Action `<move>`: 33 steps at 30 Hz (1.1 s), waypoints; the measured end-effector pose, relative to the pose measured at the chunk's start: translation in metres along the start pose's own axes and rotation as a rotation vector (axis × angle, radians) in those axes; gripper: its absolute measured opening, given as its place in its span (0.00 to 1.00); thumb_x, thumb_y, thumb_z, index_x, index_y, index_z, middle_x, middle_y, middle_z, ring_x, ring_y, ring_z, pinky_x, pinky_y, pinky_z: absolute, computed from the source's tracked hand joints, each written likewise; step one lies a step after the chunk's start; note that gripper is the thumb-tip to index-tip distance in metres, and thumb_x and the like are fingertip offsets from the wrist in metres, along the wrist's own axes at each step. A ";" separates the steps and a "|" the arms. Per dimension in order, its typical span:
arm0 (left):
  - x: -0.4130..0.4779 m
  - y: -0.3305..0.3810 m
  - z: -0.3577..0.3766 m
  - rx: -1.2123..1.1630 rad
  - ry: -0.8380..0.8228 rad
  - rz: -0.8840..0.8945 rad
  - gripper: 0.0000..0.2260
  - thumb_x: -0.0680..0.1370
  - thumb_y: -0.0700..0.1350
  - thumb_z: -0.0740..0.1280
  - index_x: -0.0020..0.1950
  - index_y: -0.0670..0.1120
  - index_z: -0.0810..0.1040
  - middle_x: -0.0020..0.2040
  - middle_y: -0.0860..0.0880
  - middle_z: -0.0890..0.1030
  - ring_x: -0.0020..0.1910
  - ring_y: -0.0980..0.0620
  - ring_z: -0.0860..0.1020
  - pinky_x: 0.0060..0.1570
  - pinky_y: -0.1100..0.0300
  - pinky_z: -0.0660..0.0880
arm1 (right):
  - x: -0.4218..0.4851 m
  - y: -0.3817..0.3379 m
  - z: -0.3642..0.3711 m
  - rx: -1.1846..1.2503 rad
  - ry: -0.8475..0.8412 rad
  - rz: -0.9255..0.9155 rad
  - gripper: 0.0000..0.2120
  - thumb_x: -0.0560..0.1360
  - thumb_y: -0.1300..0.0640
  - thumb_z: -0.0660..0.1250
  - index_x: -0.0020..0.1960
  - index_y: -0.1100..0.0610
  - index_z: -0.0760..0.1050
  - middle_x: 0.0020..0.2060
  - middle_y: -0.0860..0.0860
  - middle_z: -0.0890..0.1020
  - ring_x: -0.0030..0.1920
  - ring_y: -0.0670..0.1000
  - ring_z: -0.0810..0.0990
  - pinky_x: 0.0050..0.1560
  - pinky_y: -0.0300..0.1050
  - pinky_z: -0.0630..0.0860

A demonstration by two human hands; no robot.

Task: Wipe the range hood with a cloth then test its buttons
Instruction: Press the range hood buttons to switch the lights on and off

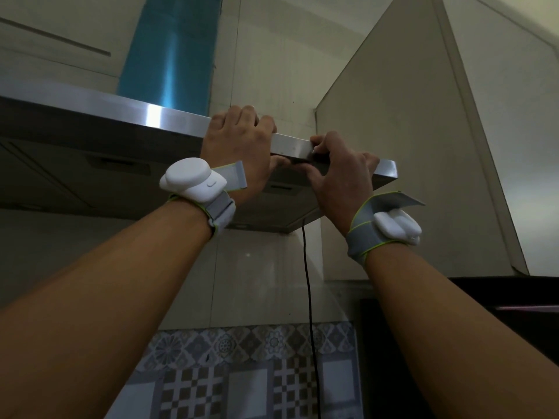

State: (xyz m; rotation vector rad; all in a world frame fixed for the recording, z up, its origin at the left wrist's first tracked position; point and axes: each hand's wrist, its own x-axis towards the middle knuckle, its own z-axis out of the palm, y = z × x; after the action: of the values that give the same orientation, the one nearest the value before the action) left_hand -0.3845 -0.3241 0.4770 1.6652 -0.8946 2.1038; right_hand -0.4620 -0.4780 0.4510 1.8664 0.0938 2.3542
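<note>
A steel range hood runs overhead from the left to a corner at the right, with a blue-filmed chimney above it. My left hand grips the hood's front strip, fingers over the top and thumb under it. My right hand holds the same strip nearer the right corner, fingertips pressing on its front face and thumb below. No cloth is visible. Any buttons are hidden by my fingers.
A beige wall cabinet stands right beside the hood's end. A black cord hangs from the hood's underside down the tiled wall. A dark appliance sits low at the right. Both wrists wear white sensor bands.
</note>
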 end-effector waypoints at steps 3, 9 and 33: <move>0.000 0.000 0.000 0.003 -0.003 -0.004 0.25 0.76 0.64 0.63 0.62 0.45 0.73 0.57 0.41 0.75 0.58 0.41 0.72 0.59 0.48 0.66 | 0.000 0.000 0.001 0.000 0.002 -0.005 0.13 0.72 0.49 0.71 0.53 0.51 0.73 0.51 0.44 0.82 0.49 0.50 0.81 0.52 0.46 0.58; 0.000 0.000 0.000 -0.004 -0.011 -0.003 0.26 0.75 0.65 0.63 0.61 0.45 0.73 0.57 0.41 0.75 0.57 0.41 0.72 0.59 0.47 0.67 | 0.000 0.002 0.002 -0.013 0.003 -0.001 0.13 0.72 0.49 0.72 0.53 0.50 0.73 0.51 0.44 0.82 0.49 0.51 0.81 0.52 0.46 0.59; -0.001 0.002 -0.009 -0.022 -0.047 -0.015 0.25 0.76 0.65 0.61 0.61 0.46 0.74 0.57 0.42 0.76 0.58 0.42 0.72 0.60 0.48 0.66 | 0.002 -0.004 -0.005 -0.020 -0.026 0.030 0.15 0.72 0.48 0.71 0.54 0.51 0.70 0.47 0.45 0.82 0.48 0.52 0.81 0.53 0.46 0.57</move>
State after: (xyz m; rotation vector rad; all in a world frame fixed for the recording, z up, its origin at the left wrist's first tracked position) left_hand -0.3921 -0.3200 0.4738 1.7117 -0.9137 2.0454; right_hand -0.4668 -0.4739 0.4508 1.9021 0.0391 2.3403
